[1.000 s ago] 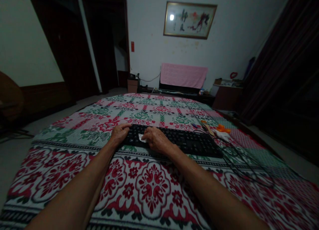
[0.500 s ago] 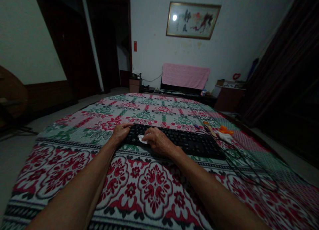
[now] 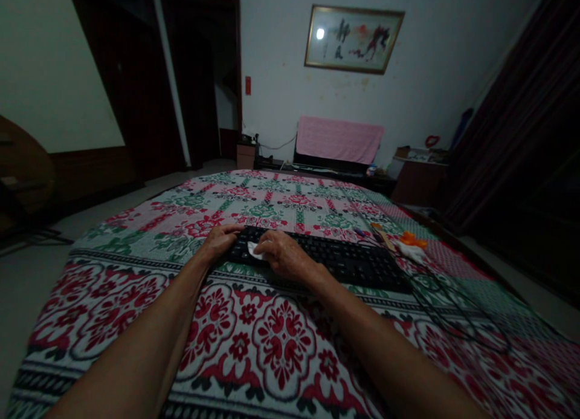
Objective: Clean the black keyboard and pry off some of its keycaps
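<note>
A black keyboard [image 3: 344, 260] lies across a bed covered with a red, green and white flowered spread [image 3: 254, 340]. My left hand [image 3: 218, 240] grips the keyboard's left end, fingers curled over its far edge. My right hand [image 3: 281, 254] rests on the left part of the keys, fingers closed on a small white cloth [image 3: 254, 250] pressed against them. The keyboard's dark cable [image 3: 457, 322] trails off to the right over the spread.
Beyond the keyboard's right end lie an orange and white object [image 3: 410, 242] and a thin stick-like thing [image 3: 381, 234]. A pink cloth [image 3: 339, 139] covers a low unit at the far wall, under a framed picture [image 3: 353, 38]. A dark doorway [image 3: 199, 86] opens at the left.
My right hand has slid the white cloth slightly leftward along the keys. The camera has drifted a little; my left hand keeps its hold on the keyboard's end.
</note>
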Demonstrator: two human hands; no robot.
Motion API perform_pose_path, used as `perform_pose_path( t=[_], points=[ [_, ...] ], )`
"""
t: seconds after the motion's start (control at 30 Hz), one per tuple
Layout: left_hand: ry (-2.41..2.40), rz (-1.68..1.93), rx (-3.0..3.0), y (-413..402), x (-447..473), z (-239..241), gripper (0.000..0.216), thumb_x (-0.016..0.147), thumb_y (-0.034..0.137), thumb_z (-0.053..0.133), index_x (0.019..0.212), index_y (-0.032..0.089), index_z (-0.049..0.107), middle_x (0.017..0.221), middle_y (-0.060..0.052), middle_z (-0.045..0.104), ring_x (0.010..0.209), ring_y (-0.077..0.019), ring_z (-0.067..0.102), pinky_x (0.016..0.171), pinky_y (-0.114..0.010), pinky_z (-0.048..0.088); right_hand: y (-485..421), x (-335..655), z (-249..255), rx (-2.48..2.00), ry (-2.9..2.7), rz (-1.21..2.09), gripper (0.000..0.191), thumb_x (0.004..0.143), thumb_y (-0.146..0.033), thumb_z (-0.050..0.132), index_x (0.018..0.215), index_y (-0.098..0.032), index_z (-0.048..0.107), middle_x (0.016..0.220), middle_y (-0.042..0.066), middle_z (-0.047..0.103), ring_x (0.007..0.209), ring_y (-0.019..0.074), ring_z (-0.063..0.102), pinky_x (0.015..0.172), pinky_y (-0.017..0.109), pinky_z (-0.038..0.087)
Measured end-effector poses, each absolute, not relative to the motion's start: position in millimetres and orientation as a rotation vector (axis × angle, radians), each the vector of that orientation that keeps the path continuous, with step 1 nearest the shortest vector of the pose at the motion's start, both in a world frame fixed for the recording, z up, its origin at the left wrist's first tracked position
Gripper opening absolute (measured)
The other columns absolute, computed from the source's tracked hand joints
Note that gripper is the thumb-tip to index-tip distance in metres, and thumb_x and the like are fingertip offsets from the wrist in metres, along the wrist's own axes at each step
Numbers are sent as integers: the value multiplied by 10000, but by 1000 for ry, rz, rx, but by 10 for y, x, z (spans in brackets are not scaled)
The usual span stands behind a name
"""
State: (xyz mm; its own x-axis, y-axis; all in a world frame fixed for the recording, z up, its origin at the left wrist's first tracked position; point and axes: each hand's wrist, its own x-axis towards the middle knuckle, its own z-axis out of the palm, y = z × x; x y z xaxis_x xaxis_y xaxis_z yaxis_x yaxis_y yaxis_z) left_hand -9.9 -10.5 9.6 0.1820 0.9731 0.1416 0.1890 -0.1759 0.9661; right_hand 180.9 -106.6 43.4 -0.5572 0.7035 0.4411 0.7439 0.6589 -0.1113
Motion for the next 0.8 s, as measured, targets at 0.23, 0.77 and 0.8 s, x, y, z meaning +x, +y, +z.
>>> perform_pose_path(
  t=[0.23, 0.77, 0.8],
  points=[
    [1150, 1071, 1575, -63, -122, 85, 413, 503, 192, 560, 888, 158, 707, 835, -45, 720, 787, -227, 651, 675, -303, 507, -1004, 1471, 444, -1227, -2533, -150, 255, 799, -122, 511, 947, -252, 672, 977, 45, 560, 831, 163, 464, 712, 268, 357],
    [1261, 1115, 1730, -81, -95, 70, 334, 552, 214, 516, 819, 180, 715, 782, -12, 707, 788, -217, 628, 750, -308, 479, -1223, 1983, 399, -1228, -2449, -120, 283, 770, -69, 485, 929, -195, 683, 910, 56, 585, 819, 142, 492, 716, 242, 374],
    [1262, 1123, 1745, -81, -95, 69, 330, 548, 209, 513, 806, 182, 715, 804, -13, 709, 820, -221, 625, 773, -304, 473, -1251, 2011, 385, -1235, -2442, -124, 277, 776, -76, 483, 922, -194, 685, 904, 56, 586, 816, 141, 490, 718, 241, 374]
  ],
)
